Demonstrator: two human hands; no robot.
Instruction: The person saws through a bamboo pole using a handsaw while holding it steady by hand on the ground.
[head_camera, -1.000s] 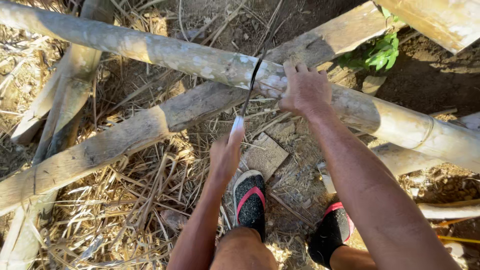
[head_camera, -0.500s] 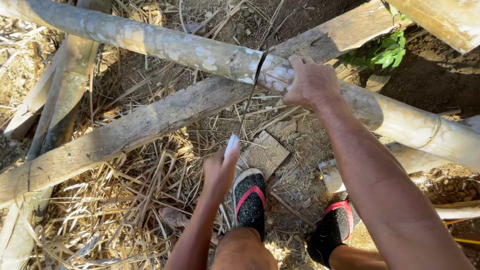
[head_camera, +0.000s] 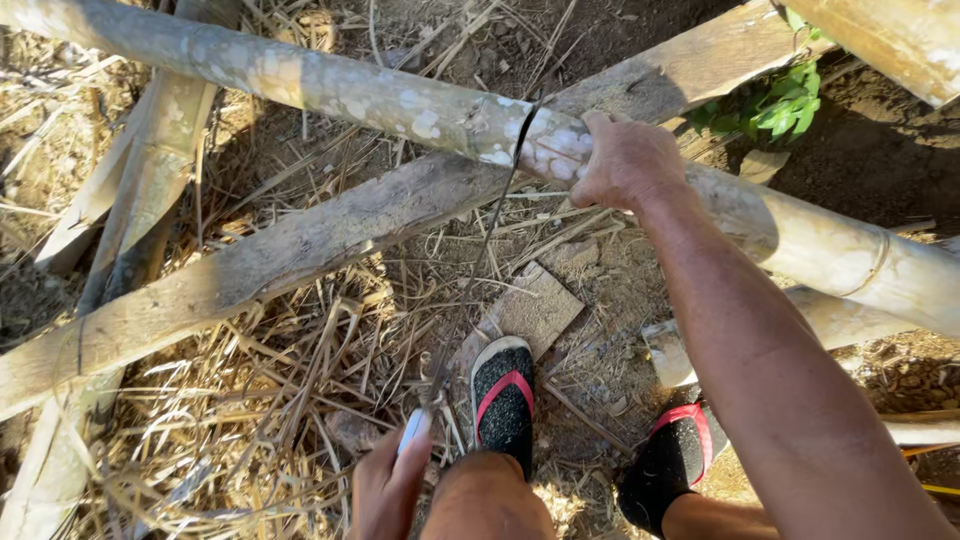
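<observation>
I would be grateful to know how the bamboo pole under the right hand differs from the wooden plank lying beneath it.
The bamboo pole is round, pale green-grey and blotched white; the wooden plank is flat-faced, brownish and weathered. The pole slopes down toward the right of the picture, while the plank slopes up that way, crossing under it. The right hand grips the pole where a thin saw blade, held by the left hand, meets it; the plank is untouched. Both are long and lie over straw-strewn ground.

Bare arms, black red-strapped sandals (head_camera: 503, 400)

Pole (head_camera: 350, 95) lies across plank (head_camera: 300, 250); right hand (head_camera: 630, 160) on pole, saw blade (head_camera: 480, 260) just left of it. Left hand (head_camera: 385, 490) below, beside feet.
</observation>
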